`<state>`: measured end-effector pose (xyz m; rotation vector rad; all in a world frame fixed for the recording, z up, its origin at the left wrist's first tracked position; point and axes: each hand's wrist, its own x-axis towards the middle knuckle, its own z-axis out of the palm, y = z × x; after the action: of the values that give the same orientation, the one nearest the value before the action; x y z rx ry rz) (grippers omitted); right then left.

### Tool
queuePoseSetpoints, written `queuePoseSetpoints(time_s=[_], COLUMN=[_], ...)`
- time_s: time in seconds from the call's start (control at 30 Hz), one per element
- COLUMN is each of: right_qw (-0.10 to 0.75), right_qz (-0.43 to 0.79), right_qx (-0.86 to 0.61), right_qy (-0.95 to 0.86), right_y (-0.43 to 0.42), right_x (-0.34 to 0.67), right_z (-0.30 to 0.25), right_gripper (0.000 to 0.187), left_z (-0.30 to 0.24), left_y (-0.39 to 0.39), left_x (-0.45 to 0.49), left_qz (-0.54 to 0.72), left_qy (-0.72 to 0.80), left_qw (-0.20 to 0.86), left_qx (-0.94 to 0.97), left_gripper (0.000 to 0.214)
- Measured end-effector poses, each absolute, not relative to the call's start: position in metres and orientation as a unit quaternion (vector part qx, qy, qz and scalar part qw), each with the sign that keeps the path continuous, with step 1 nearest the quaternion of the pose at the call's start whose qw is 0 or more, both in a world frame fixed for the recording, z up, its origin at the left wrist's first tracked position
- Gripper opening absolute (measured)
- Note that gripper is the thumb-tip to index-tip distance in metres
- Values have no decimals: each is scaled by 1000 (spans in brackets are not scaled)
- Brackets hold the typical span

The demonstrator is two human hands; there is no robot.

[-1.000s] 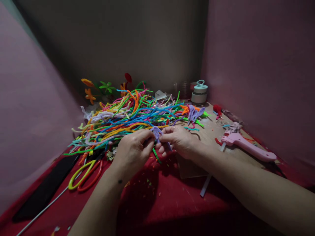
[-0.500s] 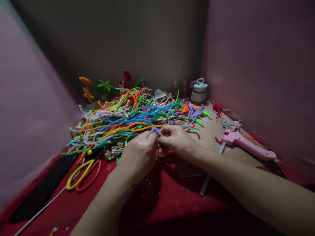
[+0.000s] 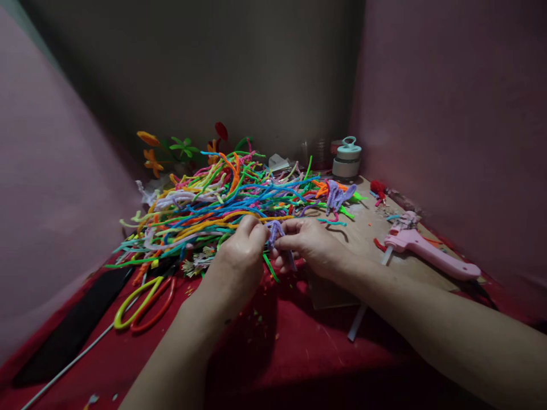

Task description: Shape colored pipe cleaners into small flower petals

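A bent purple pipe cleaner (image 3: 276,229) is held up between my two hands, folded into a narrow peak with one end hanging down. My right hand (image 3: 310,245) pinches it between thumb and fingers from the right. On the other side my left hand (image 3: 241,256) is closed at its left edge, and its fingertips are partly hidden behind the hand. Just behind both hands spreads a large heap of colourful pipe cleaners (image 3: 239,196). Several bent purple pieces (image 3: 339,195) lie at the heap's right end.
A pink glue gun (image 3: 431,253) with a glue stick rests on a board (image 3: 363,219) at right. Scissors (image 3: 139,304) with yellow and red handles lie left, beside a black flat object (image 3: 72,330). A lidded jar (image 3: 346,159) and pipe-cleaner flowers (image 3: 183,148) stand behind.
My left hand has shifted slightly left and turned, drawing away from my right hand. More of the purple pipe cleaner now shows between them.
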<state>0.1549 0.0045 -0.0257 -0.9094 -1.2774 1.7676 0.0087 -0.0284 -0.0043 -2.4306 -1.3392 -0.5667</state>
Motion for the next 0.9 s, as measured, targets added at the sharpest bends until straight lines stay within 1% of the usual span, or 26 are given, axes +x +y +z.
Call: queuePoseSetpoints(time_s=[0.1, 0.2, 0.3, 0.43, 0.5, 0.57, 0.63, 0.73, 0.83, 0.9], right_qw=[371, 395, 420, 396, 390, 396, 402, 391, 366, 353], right_qz=[702, 703, 719, 755, 758, 757, 762, 786, 820, 837], right_qx=[-330, -316, -302, -287, -292, -291, -287, -269, -241, -233], right_qy=[-511, -500, -465, -437, -434, -430, -418, -397, -368, -348], right_y=[5, 6, 8, 10, 10, 11, 12, 13, 14, 15], right_x=[156, 156, 155, 154, 154, 154, 154, 157, 160, 161], right_z=[-27, -28, -30, -33, -34, -34, -33, -30, -27, -26], right_gripper=[8, 3, 8, 12, 11, 10, 9, 11, 11, 11], left_z=[-3, -4, -5, -8, -9, -7, -3, 5, 11, 11], left_y=[-32, -33, -31, -29, -29, -29, -29, -28, -26, -25], left_x=[11, 12, 11, 13, 14, 14, 13, 12, 13, 15], left_qz=[-166, -171, -180, -194, -213, -264, -336, -402, -377, -351], left_qy=[-469, -470, -467, -451, -446, -452, -492, -572, -564, -535], left_qw=[149, 148, 137, 107, 91, 65, 7, -134, -328, -416], left_qx=[-855, -853, -855, -864, -865, -849, -803, -702, -657, -646], left_gripper=[20, 21, 21, 20, 18, 13, 12, 16, 16, 17])
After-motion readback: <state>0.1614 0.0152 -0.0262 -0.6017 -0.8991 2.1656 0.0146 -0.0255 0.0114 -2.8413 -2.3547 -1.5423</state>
